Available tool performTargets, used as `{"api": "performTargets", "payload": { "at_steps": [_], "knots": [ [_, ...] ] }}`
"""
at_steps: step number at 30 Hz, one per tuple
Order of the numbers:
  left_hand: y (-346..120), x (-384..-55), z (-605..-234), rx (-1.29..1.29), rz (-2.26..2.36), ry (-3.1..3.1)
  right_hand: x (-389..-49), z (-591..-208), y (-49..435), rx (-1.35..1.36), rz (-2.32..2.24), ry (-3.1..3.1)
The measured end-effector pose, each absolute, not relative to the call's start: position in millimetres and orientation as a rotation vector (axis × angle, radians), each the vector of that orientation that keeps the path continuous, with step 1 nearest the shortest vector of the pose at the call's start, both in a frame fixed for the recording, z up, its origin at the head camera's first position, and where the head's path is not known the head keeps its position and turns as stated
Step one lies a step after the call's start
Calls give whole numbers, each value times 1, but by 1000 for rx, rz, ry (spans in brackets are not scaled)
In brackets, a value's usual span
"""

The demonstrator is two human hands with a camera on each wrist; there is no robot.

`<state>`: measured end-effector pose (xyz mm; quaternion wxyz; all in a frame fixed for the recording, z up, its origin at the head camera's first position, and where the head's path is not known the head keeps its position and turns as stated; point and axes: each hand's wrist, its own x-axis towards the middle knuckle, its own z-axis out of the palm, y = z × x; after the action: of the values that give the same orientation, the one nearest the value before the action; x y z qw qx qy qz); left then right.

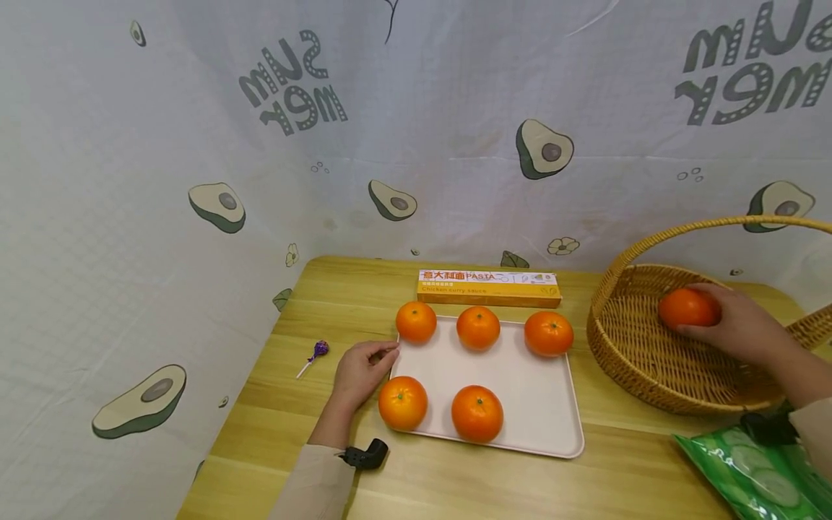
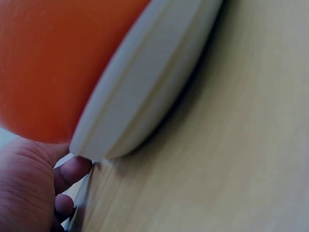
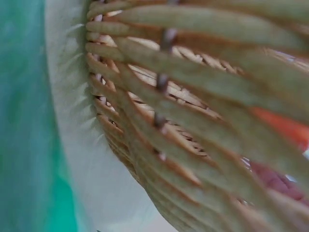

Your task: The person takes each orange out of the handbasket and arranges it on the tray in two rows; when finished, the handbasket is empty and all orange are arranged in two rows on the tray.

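In the head view, my right hand (image 1: 747, 321) grips an orange (image 1: 687, 308) inside the wicker basket (image 1: 620, 361). The right wrist view shows mostly the basket's woven wall (image 3: 203, 82), with a sliver of the orange (image 3: 285, 128) behind it. At the left edge of a pale rectangular tray (image 1: 533, 412), my left hand (image 1: 360, 372) pinches the rim between thumb and fingers. Several oranges lie on the tray: three along the far side, including one orange (image 1: 477, 328) in the middle, and two along the near side, one orange (image 1: 403, 403) close to my left wrist.
A pasta box (image 1: 489, 289) lies behind the tray. Left of my left hand is a purple-wrapped lollipop (image 1: 318, 351). A green bag (image 1: 747, 469) lies in front of the basket, whose tall handle (image 1: 702, 230) arches over it. A printed curtain (image 1: 455, 144) hangs behind the table.
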<state>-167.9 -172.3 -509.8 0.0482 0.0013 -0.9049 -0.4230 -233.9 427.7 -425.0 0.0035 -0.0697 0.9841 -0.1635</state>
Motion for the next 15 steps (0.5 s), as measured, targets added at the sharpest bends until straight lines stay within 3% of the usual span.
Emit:
{"api": "performTargets", "payload": {
  "at_steps": [15],
  "knots": [
    [-172,-167,-511,-8,-1285,-2752,-212,-407,414,-162,-627,3036]
  ]
}}
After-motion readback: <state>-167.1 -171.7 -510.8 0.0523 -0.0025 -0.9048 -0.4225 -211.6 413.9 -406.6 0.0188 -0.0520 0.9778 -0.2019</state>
